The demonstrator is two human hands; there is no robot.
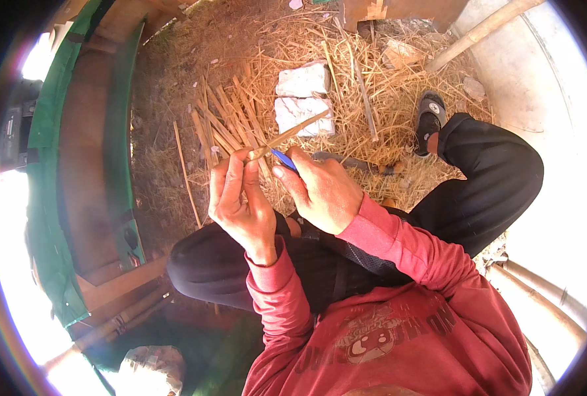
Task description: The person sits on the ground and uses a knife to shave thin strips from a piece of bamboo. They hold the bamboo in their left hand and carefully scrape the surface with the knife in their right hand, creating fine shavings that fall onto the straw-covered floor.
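Note:
My left hand (pixel 239 203) pinches the near end of a thin bamboo strip (pixel 300 128) between thumb and fingers. The strip slants up to the right over two pale blocks. My right hand (pixel 325 190) is closed around a small blue-handled knife (pixel 284 160), whose front end meets the strip beside my left fingertips. Its blade is too small to make out, and my fingers cover most of the handle. Below my hands, a bundle of split bamboo strips (pixel 231 115) fans out on the ground.
Two pale blocks (pixel 304 116) lie among straw-like shavings (pixel 372 86). A dark long tool (pixel 349 160) rests on the shavings beyond my right hand. My bent legs (pixel 488 175) flank the work. A green-edged wooden panel (pixel 86 152) stands left, a pale wall (pixel 531 72) right, with a leaning pole (pixel 481 33).

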